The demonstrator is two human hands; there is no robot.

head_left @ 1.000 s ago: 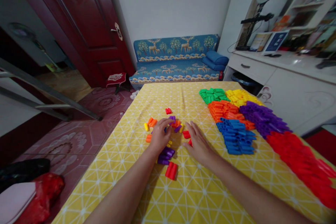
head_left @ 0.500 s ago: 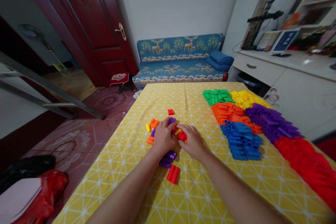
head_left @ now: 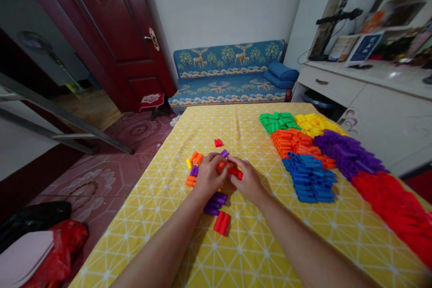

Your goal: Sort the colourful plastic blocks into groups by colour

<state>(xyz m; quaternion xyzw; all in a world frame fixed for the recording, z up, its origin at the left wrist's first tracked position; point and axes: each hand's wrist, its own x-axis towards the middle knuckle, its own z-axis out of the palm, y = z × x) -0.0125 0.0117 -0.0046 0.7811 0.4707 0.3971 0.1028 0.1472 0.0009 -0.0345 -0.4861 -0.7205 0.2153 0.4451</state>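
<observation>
Small plastic tubes in several colours lie loose around my hands. My left hand (head_left: 209, 175) is closed, its fingers curled over red tubes (head_left: 232, 170) between the two hands. From the other side, my right hand (head_left: 248, 181) pinches the same red pieces with thumb and fingers. Part of what I hold is hidden by my fingers. Purple tubes (head_left: 216, 202) and a red group of tubes (head_left: 222, 223) lie nearer to me. Left of my left hand are orange tubes (head_left: 191, 181), a yellow tube (head_left: 189, 164) and a purple piece (head_left: 194, 170).
At the table's right are sorted piles: green (head_left: 278, 121), yellow (head_left: 319, 124), orange (head_left: 293, 141), blue (head_left: 310, 179), purple (head_left: 349, 152) and red (head_left: 391, 207). A yellow patterned cloth (head_left: 151, 229) covers the table. A blue sofa (head_left: 229, 81) stands beyond it.
My left fingers have lifted and curled around the red pieces, and my right fingers have closed in. A purple tube beyond the hands is more exposed. The view has shifted slightly.
</observation>
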